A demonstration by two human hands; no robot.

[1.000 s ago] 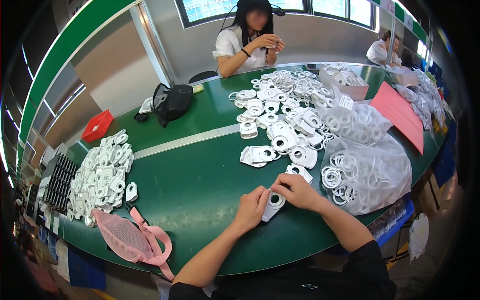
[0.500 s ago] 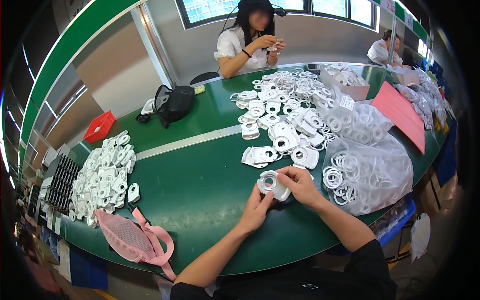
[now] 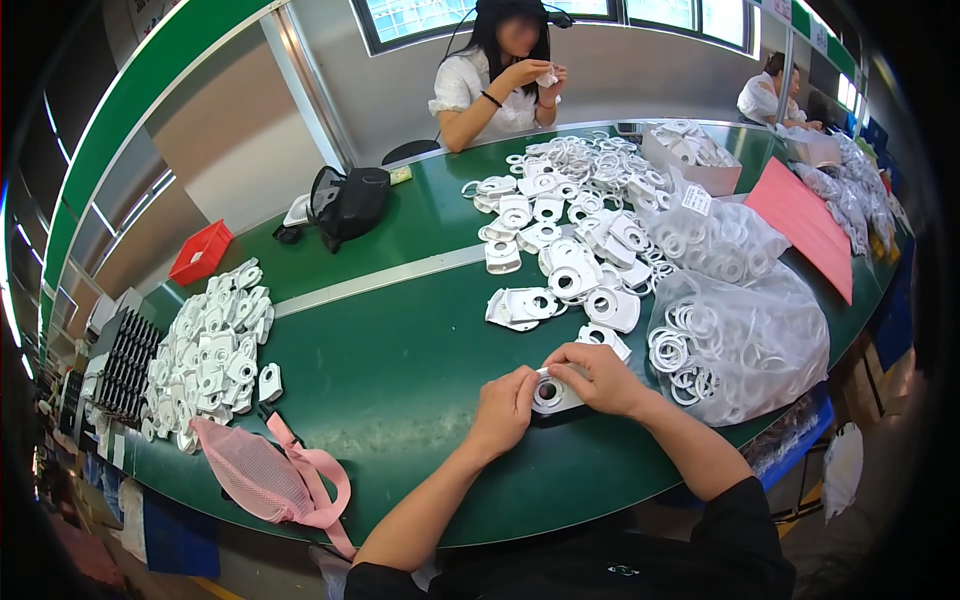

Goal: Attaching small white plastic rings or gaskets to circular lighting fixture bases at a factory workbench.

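Both hands close around one white plastic housing [image 3: 552, 397] with a round hole, low over the near part of the green table. My left hand [image 3: 504, 408] grips its left edge, fingers bent over the top. From the right, my right hand [image 3: 603, 379] holds the other side with thumb and fingers near the hole. The fingers hide part of the housing. Just beyond my hands lie loose white housings [image 3: 611, 308], joined to a larger pile with white rings [image 3: 600, 160]. Beside my right forearm rests a clear plastic bag of white rings [image 3: 740, 345].
On the left are a second pile of white housings [image 3: 215, 345], black stacked trays [image 3: 120, 360], a pink mesh bag [image 3: 250, 475] and a red bin [image 3: 201, 252]. A black bag [image 3: 355, 205] lies farther back. Across the table, a co-worker [image 3: 490, 95] handles a small white part.
The housing has been lowered and tilted flatter. My left hand has shifted from beneath it to its left edge, with the fingers now over the top.
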